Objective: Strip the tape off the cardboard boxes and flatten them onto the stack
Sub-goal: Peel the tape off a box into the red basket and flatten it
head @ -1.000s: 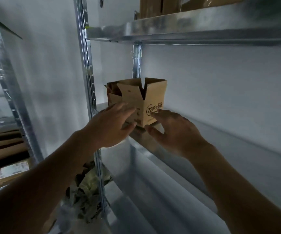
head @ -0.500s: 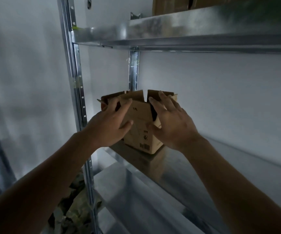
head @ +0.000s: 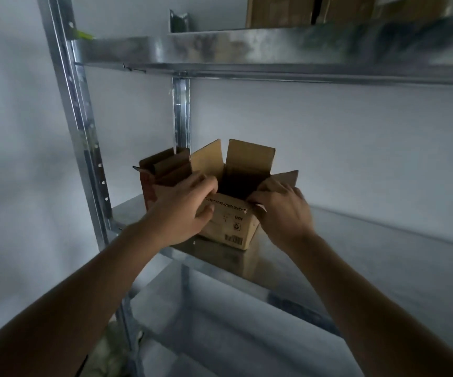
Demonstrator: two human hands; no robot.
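A small brown cardboard box (head: 230, 227) stands on the metal shelf (head: 356, 254) with its top flaps up and its dark inside showing. It carries a barcode and printed marks on the near face. My left hand (head: 184, 210) grips the box's near left corner, fingers curled over the rim. My right hand (head: 282, 208) grips the near right corner, fingers curled over the rim by the right flap. A second, darker open box (head: 162, 172) stands just behind and left of it, partly hidden by my left hand.
A steel upright (head: 83, 131) runs along the left of the rack, a second post (head: 181, 112) at the back. The upper shelf (head: 274, 53) holds more cardboard boxes (head: 279, 10). A lower shelf (head: 219, 336) lies beneath. Crumpled pale material (head: 105, 352) sits at the bottom left.
Both hands have moved from the box's sides up to its near rim and curled over it. The flaps have spread open, showing the inside. The view has tilted upward.
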